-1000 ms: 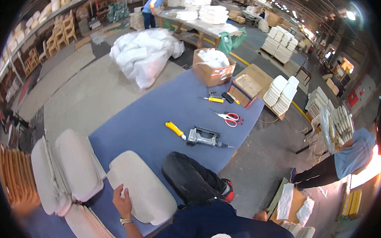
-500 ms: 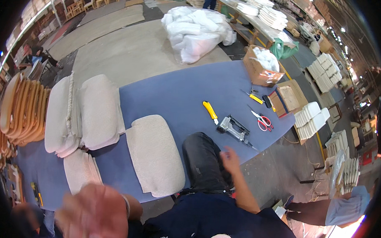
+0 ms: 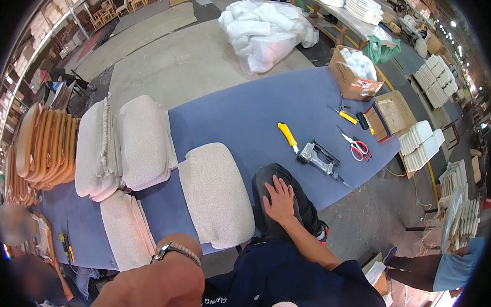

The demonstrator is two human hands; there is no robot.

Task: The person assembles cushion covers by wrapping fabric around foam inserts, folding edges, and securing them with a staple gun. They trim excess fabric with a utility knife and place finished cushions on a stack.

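My right hand point(image 3: 279, 200) lies flat on my dark-trousered knee point(image 3: 263, 181), its fingers spread and nothing in them. My left hand point(image 3: 146, 285), with a watch point(image 3: 169, 249) on the wrist, is raised close at the lower left; its fingers are out of sight. A cream padded cushion cover point(image 3: 217, 196) lies by itself on the blue table point(image 3: 230, 115), left of my knee. Two stacks of similar covers point(image 3: 143, 142) point(image 3: 92, 153) stand further left, and a smaller cream pile point(image 3: 125, 225) sits nearer, beside my left wrist.
Right of my knee lie a staple gun point(image 3: 320, 159), a yellow utility knife point(image 3: 287, 136), red-handled scissors point(image 3: 358, 149) and a yellow-handled screwdriver point(image 3: 347, 118). Cardboard boxes point(image 3: 356, 81) stand at the right edge. Curved wooden panels point(image 3: 48, 146) are stacked far left. Another person point(image 3: 441, 271) stands at right.
My right hand has come down from beside my leg onto the knee. My left hand has shifted slightly, its wrist now nearer the table. The whole view has moved a little to the left.
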